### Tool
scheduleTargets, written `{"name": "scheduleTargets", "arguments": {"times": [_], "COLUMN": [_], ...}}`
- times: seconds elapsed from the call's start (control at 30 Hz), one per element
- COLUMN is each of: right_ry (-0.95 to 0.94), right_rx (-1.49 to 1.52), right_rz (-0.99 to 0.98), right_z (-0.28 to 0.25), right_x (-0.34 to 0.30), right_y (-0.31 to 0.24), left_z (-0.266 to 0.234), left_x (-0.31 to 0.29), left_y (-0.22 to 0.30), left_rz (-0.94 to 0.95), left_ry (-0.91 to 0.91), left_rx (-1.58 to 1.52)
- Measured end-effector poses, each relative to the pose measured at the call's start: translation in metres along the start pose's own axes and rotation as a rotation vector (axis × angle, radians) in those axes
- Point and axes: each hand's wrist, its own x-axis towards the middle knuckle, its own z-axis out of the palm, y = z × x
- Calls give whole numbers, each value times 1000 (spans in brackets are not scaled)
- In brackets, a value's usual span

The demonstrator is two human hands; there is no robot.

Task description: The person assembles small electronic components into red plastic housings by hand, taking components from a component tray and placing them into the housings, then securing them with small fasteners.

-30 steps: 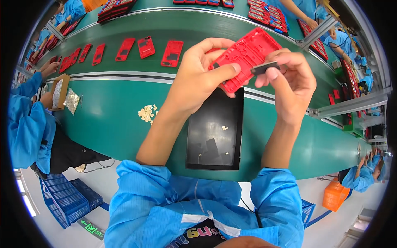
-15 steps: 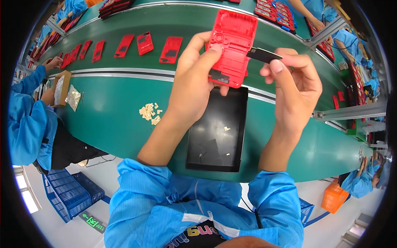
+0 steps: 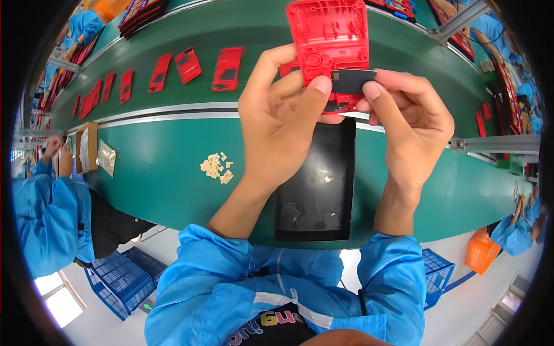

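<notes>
Up over the far side of the table, my left hand grips a red plastic housing, its ribbed inside facing me. The left thumb presses on its lower part, beside a moulded ring. From the right, my right hand pinches a thin black rectangular piece between thumb and forefinger. That piece lies across the lower part of the housing, and its left end is close to my left thumb. Whether it is seated in the housing I cannot tell. Below my hands is a black tray with a few small pieces in it.
Small cream pieces lie heaped left of the tray. Several red housings rest on the green belt beyond the metal rail. A co-worker's sleeve and an open cardboard box are at the left.
The black piece has moved left from the housing's right edge to lie across its lower part. The housing has tilted and risen slightly. The whole view has shifted a little.
</notes>
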Motion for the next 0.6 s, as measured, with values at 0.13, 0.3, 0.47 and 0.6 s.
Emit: {"name": "scheduleTargets", "arguments": {"times": [0.13, 0.3, 0.47, 0.6], "right_ry": [21, -31, -40, -71], "right_rx": [-51, 8, 7, -12], "right_rz": [-10, -13, -24, -126], "right_z": [-3, -10, -6, -7], "right_x": [0, -5, -7, -8], "right_y": [-7, -12, -16, -7], "left_z": [5, 10, 12, 16], "left_x": [-2, -9, -14, -15], "left_y": [-2, 2, 4, 6], "left_rz": [19, 36, 55, 111], "left_ry": [-20, -27, -10, 21], "left_rx": [-31, -38, -14, 25]}}
